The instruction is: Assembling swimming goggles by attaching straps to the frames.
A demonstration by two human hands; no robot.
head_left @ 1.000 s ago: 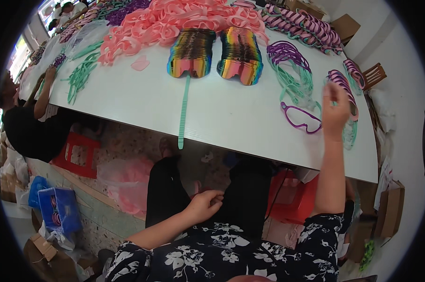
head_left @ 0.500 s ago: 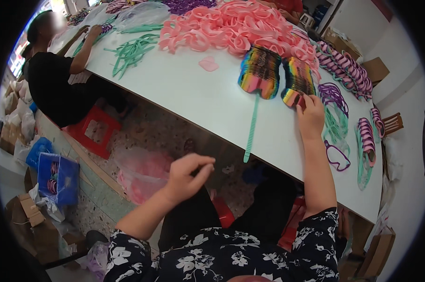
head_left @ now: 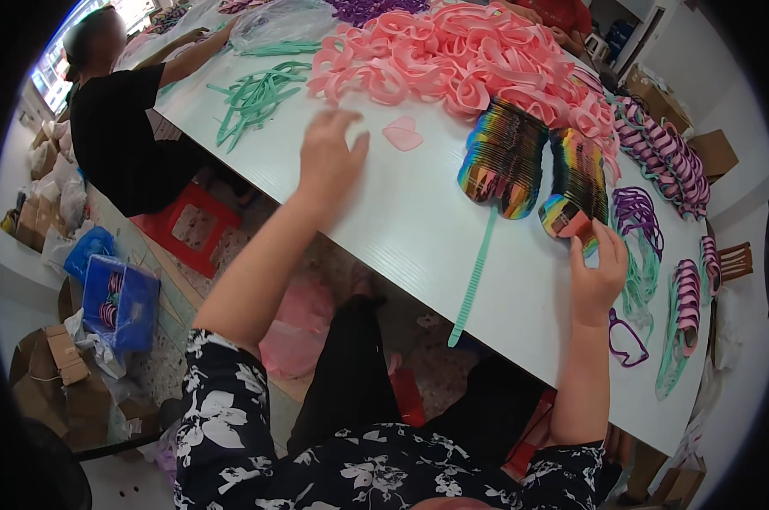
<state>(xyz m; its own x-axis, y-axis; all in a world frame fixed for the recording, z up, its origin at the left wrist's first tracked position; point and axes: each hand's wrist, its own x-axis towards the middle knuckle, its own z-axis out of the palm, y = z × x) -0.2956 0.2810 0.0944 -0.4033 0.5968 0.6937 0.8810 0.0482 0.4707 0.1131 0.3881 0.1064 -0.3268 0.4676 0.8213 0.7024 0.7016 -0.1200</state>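
Note:
My right hand (head_left: pixel 599 270) pinches the near end of a rainbow-mirrored goggle lens (head_left: pixel 563 217), at the front of the right-hand stack of lenses (head_left: pixel 582 166). Beside it on the left stands a second stack of mirrored lenses (head_left: pixel 505 153). A mint-green ribbed strap (head_left: pixel 476 280) runs from under that stack toward the table's near edge. My left hand (head_left: pixel 329 157) is over the table with its fingers apart, blurred and holding nothing. Just right of it lies a flat, translucent pink lens-shaped piece (head_left: pixel 401 133). Beyond it rises a big heap of pink goggle gaskets (head_left: pixel 452 55).
Mint-green straps (head_left: pixel 257 98) lie at the left. On the right are a purple goggle frame (head_left: pixel 627 340), purple and green straps (head_left: pixel 638 221) and bundles of finished-looking goggles (head_left: pixel 665 153). A co-worker in black (head_left: pixel 117 127) sits at the far left; another person (head_left: pixel 563 21) is across the table.
My left hand has risen from above my lap to over the table near the pink heap, its fingers spreading. My right hand stays at the right stack, where the front lens now tilts out.

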